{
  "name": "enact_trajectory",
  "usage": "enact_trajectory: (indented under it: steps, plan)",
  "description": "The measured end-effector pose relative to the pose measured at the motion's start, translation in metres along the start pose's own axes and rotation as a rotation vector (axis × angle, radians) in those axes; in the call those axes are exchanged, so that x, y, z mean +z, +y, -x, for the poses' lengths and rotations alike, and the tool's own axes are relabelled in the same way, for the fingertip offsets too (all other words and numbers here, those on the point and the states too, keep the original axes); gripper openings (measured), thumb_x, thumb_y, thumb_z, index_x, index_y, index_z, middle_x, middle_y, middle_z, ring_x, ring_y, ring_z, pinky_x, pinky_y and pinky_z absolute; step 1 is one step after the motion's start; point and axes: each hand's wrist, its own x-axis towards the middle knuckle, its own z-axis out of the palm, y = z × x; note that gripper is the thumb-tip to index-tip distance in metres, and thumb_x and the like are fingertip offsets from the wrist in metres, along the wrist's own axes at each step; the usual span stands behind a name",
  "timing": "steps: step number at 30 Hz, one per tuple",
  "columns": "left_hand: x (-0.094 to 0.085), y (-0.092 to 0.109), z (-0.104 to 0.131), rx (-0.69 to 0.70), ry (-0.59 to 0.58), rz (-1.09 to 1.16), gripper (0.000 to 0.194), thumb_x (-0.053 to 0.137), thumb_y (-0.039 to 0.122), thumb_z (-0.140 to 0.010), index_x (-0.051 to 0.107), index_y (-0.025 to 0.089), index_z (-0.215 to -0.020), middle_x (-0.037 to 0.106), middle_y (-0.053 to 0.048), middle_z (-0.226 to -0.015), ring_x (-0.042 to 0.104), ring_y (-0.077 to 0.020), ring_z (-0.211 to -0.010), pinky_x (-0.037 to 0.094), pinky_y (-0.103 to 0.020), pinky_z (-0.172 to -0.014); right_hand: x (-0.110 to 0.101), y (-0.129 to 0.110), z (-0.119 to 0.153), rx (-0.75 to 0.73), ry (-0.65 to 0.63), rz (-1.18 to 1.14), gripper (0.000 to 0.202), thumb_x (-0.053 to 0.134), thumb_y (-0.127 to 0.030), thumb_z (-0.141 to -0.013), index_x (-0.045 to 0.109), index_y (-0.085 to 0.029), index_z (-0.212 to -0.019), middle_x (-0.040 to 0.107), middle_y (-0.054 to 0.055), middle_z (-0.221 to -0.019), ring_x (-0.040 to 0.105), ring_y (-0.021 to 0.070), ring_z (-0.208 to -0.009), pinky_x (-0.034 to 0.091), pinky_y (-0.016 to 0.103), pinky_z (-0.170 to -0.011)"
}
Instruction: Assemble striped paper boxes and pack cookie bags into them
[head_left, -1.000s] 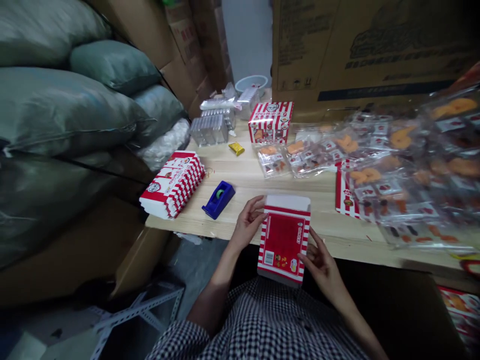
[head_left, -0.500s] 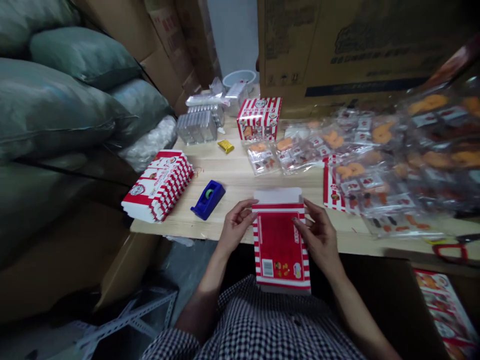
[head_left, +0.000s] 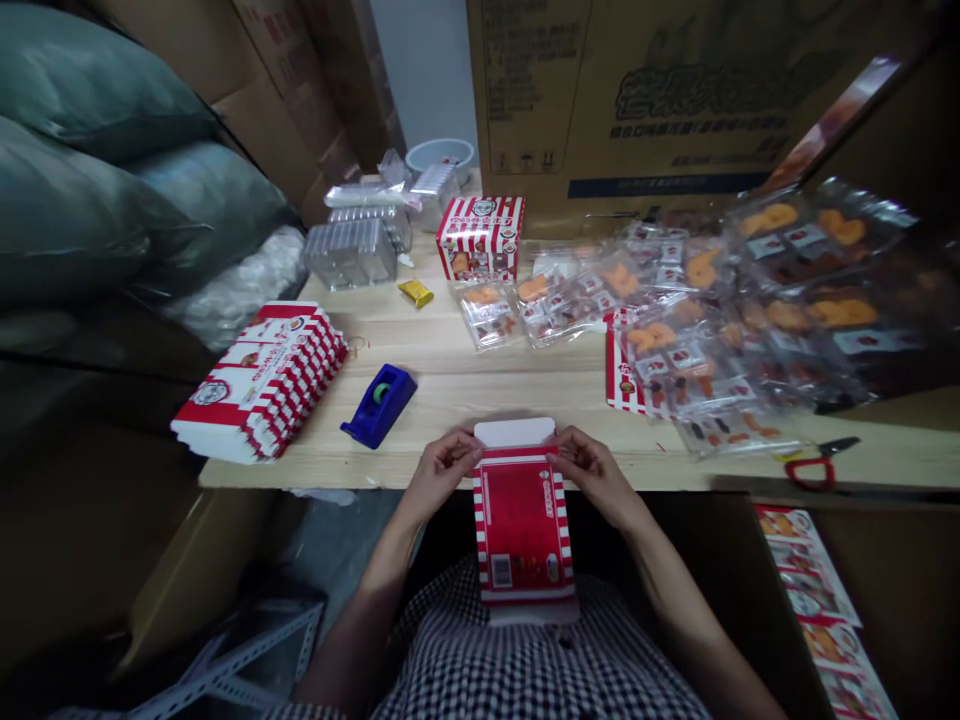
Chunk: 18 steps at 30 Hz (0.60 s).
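A red carton (head_left: 521, 525) with red and white striped edges is held in front of my body at the table's front edge. Its white flap (head_left: 514, 433) points away from me. My left hand (head_left: 444, 468) pinches the upper left corner, below the flap. With fingers closed, my right hand (head_left: 598, 472) grips the upper right corner. Left of them stands a blue tape dispenser (head_left: 379, 405). Further left lies a stack of striped flat cartons (head_left: 262, 380).
A made-up striped box (head_left: 481, 240), a yellow packet (head_left: 415, 292) and clear plastic trays (head_left: 351, 252) stand behind. Clear bags of small toys (head_left: 675, 350) pile up on the right, near red-handled scissors (head_left: 814, 466). A large cardboard box (head_left: 570, 110) backs the table (head_left: 450, 370).
Both hands have shifted to the carton's top corners, the right one moving up from its side. The carton sits lower and its flap leans back more. My view has turned rightward.
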Motion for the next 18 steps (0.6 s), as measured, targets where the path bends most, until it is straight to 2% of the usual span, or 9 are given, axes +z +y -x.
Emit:
enact_trajectory:
  steps: [4,8,12,15,18]
  plan:
    - [-0.002,-0.003,-0.013,-0.019,0.030,0.031,0.023,0.076,0.037,-0.080,0.072,0.015,-0.085,0.068,-0.004,-0.088,0.061,-0.0140,-0.075,0.046,-0.023,-0.067,0.001,0.000,-0.010,-0.042,0.080,0.048,0.026,0.076,-0.045,-0.081,0.068,-0.024,-0.093,0.072,0.003,-0.098,0.067,0.0179,-0.082,0.053,0.031,-0.076]
    - [-0.001,-0.002,-0.028,0.018,0.088,0.053,0.024,0.077,0.038,-0.078,0.073,0.015,-0.085,0.068,-0.003,-0.076,0.059,-0.0133,-0.067,0.044,-0.023,-0.063,0.003,-0.003,-0.021,-0.083,0.132,0.037,0.030,0.079,-0.049,-0.076,0.071,-0.023,-0.090,0.074,0.004,-0.092,0.068,0.0213,-0.086,0.054,0.033,-0.079]
    - [-0.003,-0.007,-0.024,-0.019,0.046,0.033,0.024,0.077,0.037,-0.079,0.073,0.015,-0.085,0.069,-0.003,-0.076,0.060,-0.0131,-0.066,0.044,-0.023,-0.064,0.003,0.007,-0.017,-0.003,0.117,-0.014,0.033,0.082,-0.050,-0.073,0.073,-0.023,-0.090,0.075,0.004,-0.090,0.069,0.0205,-0.080,0.055,0.033,-0.074]
    - [-0.007,-0.015,-0.016,-0.042,0.030,-0.001,0.021,0.077,0.034,-0.079,0.074,0.014,-0.083,0.072,-0.006,-0.084,0.063,-0.0155,-0.077,0.047,-0.026,-0.075,0.003,0.021,-0.010,0.026,0.133,-0.013,0.034,0.084,-0.050,-0.069,0.073,-0.022,-0.086,0.076,0.004,-0.084,0.070,0.0203,-0.078,0.055,0.033,-0.075]
    - [-0.012,-0.021,-0.014,-0.044,0.026,-0.013,0.021,0.076,0.034,-0.079,0.074,0.013,-0.083,0.073,-0.006,-0.087,0.064,-0.0164,-0.082,0.046,-0.027,-0.081,0.004,0.029,-0.009,0.029,0.123,-0.009,0.031,0.084,-0.047,-0.071,0.074,-0.023,-0.089,0.076,0.004,-0.085,0.071,0.0215,-0.082,0.056,0.037,-0.081]
